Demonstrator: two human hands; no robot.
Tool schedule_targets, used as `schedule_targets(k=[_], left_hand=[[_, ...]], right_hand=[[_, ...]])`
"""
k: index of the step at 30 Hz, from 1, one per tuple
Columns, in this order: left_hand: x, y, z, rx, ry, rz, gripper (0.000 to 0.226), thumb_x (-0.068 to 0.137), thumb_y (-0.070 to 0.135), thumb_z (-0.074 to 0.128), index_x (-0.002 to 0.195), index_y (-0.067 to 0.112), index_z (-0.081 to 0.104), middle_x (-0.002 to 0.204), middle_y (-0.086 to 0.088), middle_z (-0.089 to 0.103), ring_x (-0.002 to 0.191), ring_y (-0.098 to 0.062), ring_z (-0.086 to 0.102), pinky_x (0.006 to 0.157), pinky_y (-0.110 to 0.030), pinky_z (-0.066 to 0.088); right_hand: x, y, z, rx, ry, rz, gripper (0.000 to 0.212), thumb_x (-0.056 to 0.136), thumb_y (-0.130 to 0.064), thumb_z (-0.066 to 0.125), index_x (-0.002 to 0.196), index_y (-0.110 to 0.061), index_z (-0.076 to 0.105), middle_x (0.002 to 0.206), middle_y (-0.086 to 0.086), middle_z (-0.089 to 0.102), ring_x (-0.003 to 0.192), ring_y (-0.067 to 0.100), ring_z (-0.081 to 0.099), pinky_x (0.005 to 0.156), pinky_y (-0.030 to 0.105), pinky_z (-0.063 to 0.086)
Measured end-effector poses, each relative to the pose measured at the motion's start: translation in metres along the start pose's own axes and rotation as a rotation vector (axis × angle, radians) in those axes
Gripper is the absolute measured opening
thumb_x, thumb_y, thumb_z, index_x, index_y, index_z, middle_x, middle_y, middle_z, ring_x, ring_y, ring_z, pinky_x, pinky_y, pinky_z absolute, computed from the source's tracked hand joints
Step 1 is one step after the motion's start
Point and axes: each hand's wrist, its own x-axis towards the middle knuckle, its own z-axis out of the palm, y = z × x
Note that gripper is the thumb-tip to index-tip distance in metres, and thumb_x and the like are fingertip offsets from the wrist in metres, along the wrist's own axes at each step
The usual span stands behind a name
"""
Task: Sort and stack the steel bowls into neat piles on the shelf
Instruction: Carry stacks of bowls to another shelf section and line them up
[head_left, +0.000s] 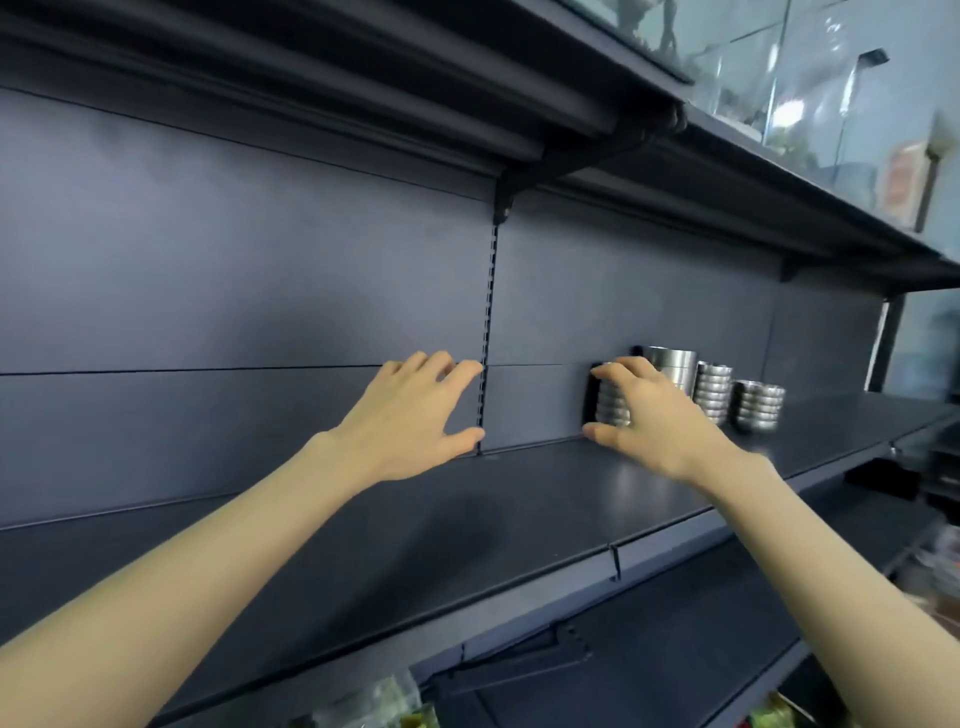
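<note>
left hand (410, 415): raised over the shelf (519, 499), palm toward the back panel (234, 291). Fingers (441, 364) spread and relaxed, holding nothing. Thumb tip by the slotted upright (488, 312).
right hand (665, 421): in front of the leftmost bowl stack (613, 408). Fingers (623, 370) spread over its top, thumb low near its base, bowls showing in the gap between. Motion blur, so can't tell if it's actually touching or gripping.
bowl stacks: at the back of the shelf, right of the upright. Leftmost bowl stack sits just beside a black divider (592, 395). Further right are the middle stack (714, 389) and the shorter right stack (759, 408).
steel canisters (671, 364): taller smooth-sided pile, partly behind the right hand, between the leftmost and middle stacks.
above: upper shelf (363, 104), with a glass tank (769, 78) on top at right.
</note>
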Motion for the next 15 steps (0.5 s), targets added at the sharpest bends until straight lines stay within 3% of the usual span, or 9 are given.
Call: schedule_targets(k=[8,15], left_hand=[[0.133,0.053,0.088,-0.105,0.003,0.108,0.063,0.090,0.054,0.049,0.141,0.022,0.032,0.121,0.001,0.048,0.109,-0.020,0.043,0.090,-0.032,0.031],[0.228,0.118,0.171,-0.140,0.013,0.130,0.065,0.090,0.054,0.050,0.143,0.024,0.029,0.127,0.001,0.048,0.114,-0.020,0.042,0.091,-0.030,0.030]], right_hand=[[0.058,0.131,-0.001,-0.041,0.055,0.074,0.058,0.087,-0.029,0.068,0.138,-0.012,0.045,0.144,0.007,0.041,0.130,0.027,0.043,0.102,0.031,0.032],[0.094,0.257,0.017,-0.064,0.052,0.099,0.061,0.088,-0.029,0.068,0.141,-0.012,0.042,0.143,0.009,0.042,0.129,0.030,0.044,0.103,0.040,0.038]])
